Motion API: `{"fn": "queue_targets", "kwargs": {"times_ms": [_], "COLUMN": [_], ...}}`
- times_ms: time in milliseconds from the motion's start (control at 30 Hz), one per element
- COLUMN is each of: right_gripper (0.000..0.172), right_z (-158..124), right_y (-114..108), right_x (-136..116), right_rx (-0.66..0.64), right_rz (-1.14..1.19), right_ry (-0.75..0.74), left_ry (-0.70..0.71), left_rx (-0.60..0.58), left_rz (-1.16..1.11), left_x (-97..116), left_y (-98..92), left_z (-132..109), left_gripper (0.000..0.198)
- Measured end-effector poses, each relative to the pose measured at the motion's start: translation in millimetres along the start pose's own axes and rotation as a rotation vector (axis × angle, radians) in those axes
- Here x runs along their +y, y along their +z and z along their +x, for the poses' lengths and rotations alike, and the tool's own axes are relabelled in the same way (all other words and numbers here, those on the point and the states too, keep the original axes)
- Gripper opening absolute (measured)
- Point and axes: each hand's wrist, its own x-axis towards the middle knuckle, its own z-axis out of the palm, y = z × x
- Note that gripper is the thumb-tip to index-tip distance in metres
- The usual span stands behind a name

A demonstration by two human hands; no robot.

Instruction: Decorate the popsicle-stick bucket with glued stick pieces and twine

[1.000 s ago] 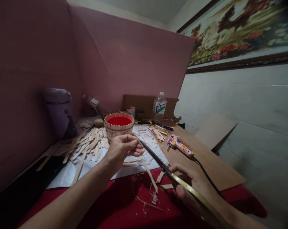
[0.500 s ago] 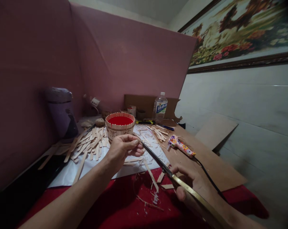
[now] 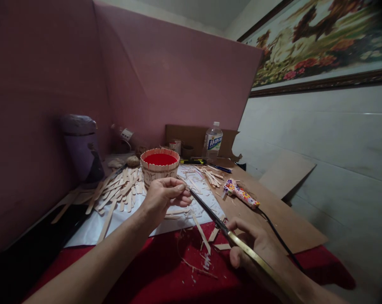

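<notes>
My right hand grips a pair of scissors with dark blades and gold-coloured handles. The blades point up and left, and their tips reach the fingers of my left hand. Thumb and forefinger of that hand are pinched together on something too small to make out. Just behind it stands a round container walled with wooden craft sticks, red inside. Cut pieces of craft stick and thin scraps lie below the blades, on the red cloth and white paper.
A pile of craft sticks spreads at left near a purple tumbler. To the right, a floral-patterned glue gun trails a black cord over cardboard. A yellow utility knife, a pen and a plastic bottle are behind.
Almost nothing differs. Both hands and the scissors keep nearly the same position, and the view has shifted very slightly.
</notes>
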Motion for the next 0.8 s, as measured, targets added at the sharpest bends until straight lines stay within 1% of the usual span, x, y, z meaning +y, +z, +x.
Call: {"fn": "queue_targets", "kwargs": {"times_ms": [100, 233, 367, 467, 633, 800], "right_gripper": [0.057, 0.060, 0.058, 0.057, 0.054, 0.052], "right_z": [0.8, -0.3, -2.3, -2.2, -1.2, -3.4], "right_y": [-1.5, -5.3, -6.9, -7.5, -10.4, -8.5], "right_x": [1.0, -1.1, -2.9, -0.3, 7.0, 3.4], "right_rx": [0.027, -0.050, -0.071, -0.088, -0.041, -0.045], "right_rz": [0.024, -0.016, -0.076, -0.064, -0.118, -0.156], "right_ry": [-0.027, -0.072, -0.114, -0.093, -0.103, -0.073], "left_ry": [0.012, 0.008, -0.005, -0.010, -0.004, -0.006], "left_rx": [0.008, 0.016, 0.022, 0.014, 0.009, -0.001], "left_rz": [-0.005, -0.009, -0.002, -0.002, 0.004, 0.005], "left_x": [0.3, 1.5, 2.0, 1.4, 1.5, 2.0], "left_y": [-0.1, 1.5, 2.9, 2.8, 2.4, 2.0], "left_z": [0.6, 0.1, -1.5, -1.3, 0.7, -0.7], "left_gripper": [0.005, 0.005, 0.004, 0.004, 0.003, 0.005]}}
